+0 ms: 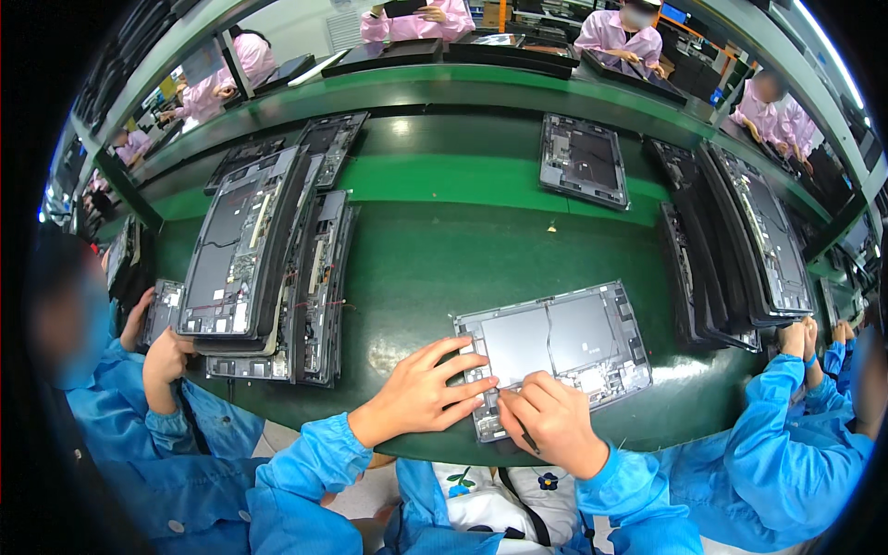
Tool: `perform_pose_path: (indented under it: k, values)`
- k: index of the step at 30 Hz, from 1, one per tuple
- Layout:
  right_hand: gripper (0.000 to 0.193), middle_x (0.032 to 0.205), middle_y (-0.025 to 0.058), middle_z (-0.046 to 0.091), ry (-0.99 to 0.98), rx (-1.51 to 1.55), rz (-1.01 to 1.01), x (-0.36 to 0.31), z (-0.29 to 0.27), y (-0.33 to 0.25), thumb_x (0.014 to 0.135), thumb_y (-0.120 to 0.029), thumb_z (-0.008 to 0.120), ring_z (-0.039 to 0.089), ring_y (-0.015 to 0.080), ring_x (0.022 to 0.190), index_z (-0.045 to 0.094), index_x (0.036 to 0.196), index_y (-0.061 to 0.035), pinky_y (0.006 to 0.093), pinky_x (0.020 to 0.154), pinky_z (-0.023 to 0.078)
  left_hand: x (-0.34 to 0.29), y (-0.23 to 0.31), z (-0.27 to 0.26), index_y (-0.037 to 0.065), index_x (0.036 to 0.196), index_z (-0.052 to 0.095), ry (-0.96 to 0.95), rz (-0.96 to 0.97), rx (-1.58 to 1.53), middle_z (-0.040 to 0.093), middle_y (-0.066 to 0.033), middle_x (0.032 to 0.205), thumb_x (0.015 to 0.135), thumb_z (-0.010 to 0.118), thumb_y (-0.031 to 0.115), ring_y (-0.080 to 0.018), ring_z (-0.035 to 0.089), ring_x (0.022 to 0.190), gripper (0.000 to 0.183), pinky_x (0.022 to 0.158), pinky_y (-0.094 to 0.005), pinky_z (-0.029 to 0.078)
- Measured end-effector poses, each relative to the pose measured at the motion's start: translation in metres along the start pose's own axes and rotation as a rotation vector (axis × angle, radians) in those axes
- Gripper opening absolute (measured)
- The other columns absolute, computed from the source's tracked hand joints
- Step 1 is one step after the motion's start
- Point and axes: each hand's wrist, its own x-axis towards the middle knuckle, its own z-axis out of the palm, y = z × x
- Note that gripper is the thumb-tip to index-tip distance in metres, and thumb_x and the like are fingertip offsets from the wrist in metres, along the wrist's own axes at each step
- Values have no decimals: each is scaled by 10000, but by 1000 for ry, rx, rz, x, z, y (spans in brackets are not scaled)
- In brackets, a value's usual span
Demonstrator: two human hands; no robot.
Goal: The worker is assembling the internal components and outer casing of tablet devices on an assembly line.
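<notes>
An opened tablet chassis (592,319) lies on the green worktable in front of me, its grey battery, black cable and circuit board exposed. My left hand (430,388) rests on the chassis's left end, its fingers spread over the edge. Closed in a pinch, my right hand (553,421) holds a thin dark pen-like tool (529,442). The fingers of that hand are over the chassis's near left part, beside my left fingertips. The tool's tip is hidden behind the hand, so I cannot tell its exact kind.
Stacks of opened tablets (245,250) stand to the left, with another stack (754,231) to the right. A single chassis (585,162) lies on the bright green strip. Blue-sleeved co-workers (772,425) sit on both sides. A raised shelf (398,83) crosses the far side.
</notes>
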Motion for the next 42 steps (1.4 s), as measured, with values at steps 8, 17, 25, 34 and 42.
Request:
perform_pose_path:
  k: [8, 17, 25, 34, 42]
  values:
    - [124, 711, 19, 564, 112, -22, 216, -19, 10, -24, 807, -79, 779, 602, 175, 672, 730, 913, -40, 314, 497, 487, 0, 3, 0, 282, 1197, 766, 11, 8, 26, 644, -4, 1305, 847, 761, 280, -328, 575, 1277, 350, 943, -455, 570]
    - [112, 722, 58, 638, 269, 170, 237, -19, 6, -14, 782, 1, 770, 613, 222, 651, 736, 888, -16, 350, 521, 497, -1, 5, -3, 287, 1183, 771, 10, 96, 31, 639, -19, 1315, 836, 772, 284, -328, 579, 1270, 348, 1026, -495, 545]
    - [163, 769, 111, 710, 197, 159, 323, -27, -10, 5, 750, 74, 776, 665, 237, 669, 744, 899, 17, 330, 579, 521, 1, 4, 0, 282, 1169, 770, 18, 101, 44, 649, -15, 1299, 821, 770, 266, -323, 592, 1255, 348, 1013, -496, 556]
    - [110, 718, 98, 681, 173, 178, 424, -22, -15, 0, 751, 65, 763, 643, 234, 629, 728, 837, 7, 324, 562, 504, 1, 7, -2, 257, 1143, 775, 6, 102, 51, 656, -22, 1291, 812, 763, 238, -302, 604, 1243, 333, 1056, -523, 533]
    - [66, 678, 80, 659, 260, 290, 528, -27, -8, 6, 770, 9, 743, 606, 221, 596, 686, 761, -24, 329, 537, 466, 8, 9, -10, 221, 1202, 761, 45, 44, -49, 596, -105, 1380, 849, 749, 233, -369, 559, 1288, 354, 1116, -523, 464]
